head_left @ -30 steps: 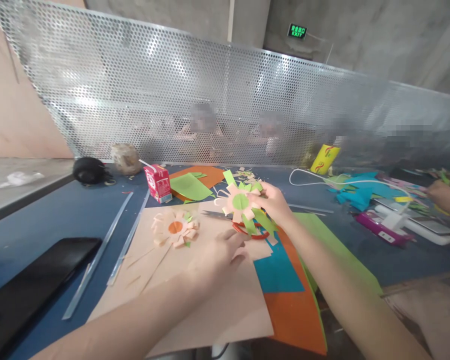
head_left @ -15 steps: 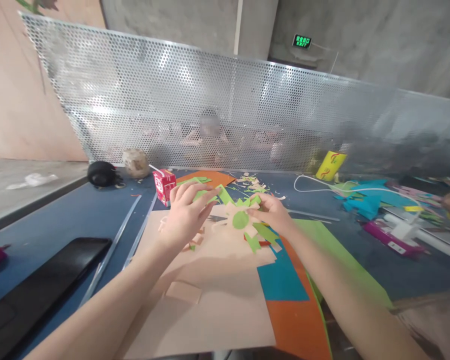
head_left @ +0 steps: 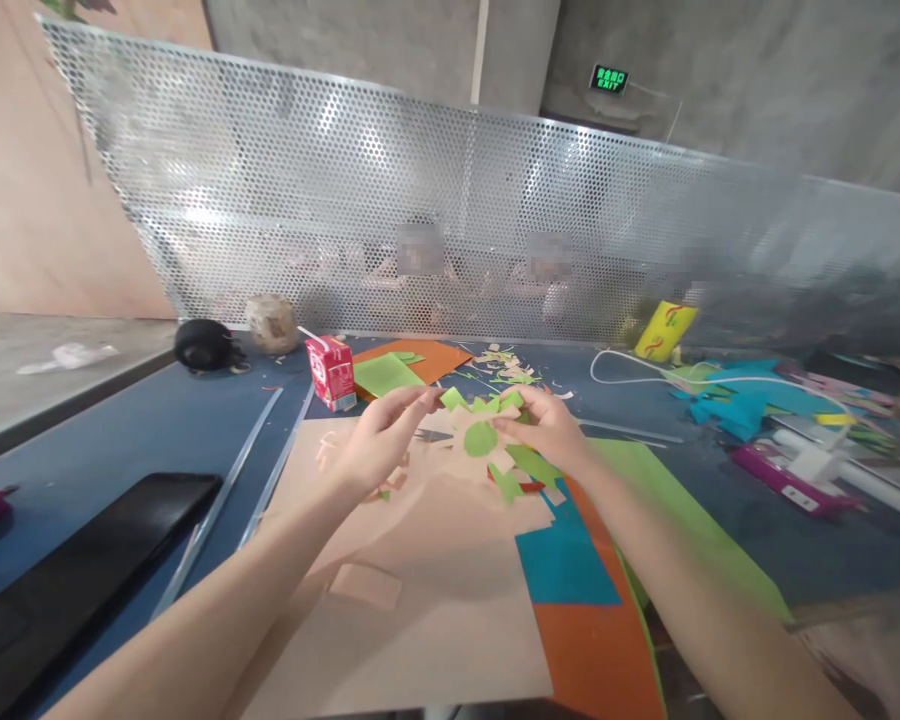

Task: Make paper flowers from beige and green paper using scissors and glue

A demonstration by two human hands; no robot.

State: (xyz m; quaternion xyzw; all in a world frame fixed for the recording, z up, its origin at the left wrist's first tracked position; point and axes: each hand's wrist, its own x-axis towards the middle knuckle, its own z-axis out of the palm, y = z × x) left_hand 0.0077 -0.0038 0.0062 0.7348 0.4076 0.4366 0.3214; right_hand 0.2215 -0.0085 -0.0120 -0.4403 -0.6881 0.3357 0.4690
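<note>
A paper flower (head_left: 457, 440) in peach and green, with a round green centre, is held above a large peach sheet (head_left: 450, 640). My right hand (head_left: 546, 428) pinches its right edge between thumb and fingers. At the flower's upper left, the closed fingertips of my left hand (head_left: 390, 430) meet a small green paper strip (head_left: 453, 399). Under the flower's lower right lie part of a red object (head_left: 526, 487) and a blue sheet (head_left: 568, 560). Scissor blades (head_left: 433, 436) show partly beside my left fingers. Loose peach pieces lie by my left wrist.
A red drink carton (head_left: 331, 372) with a straw stands beyond my left hand. Paper scraps (head_left: 511, 365) lie at the back. On the left is a black phone (head_left: 97, 570); on the right, a purple-and-white device (head_left: 791, 480) and a white cable (head_left: 604, 365). A perforated metal screen (head_left: 270, 180) borders the table.
My left hand has lowered slightly and its fingers have drawn together at the green strip, which now lies lower against the flower. My right hand keeps its hold.
</note>
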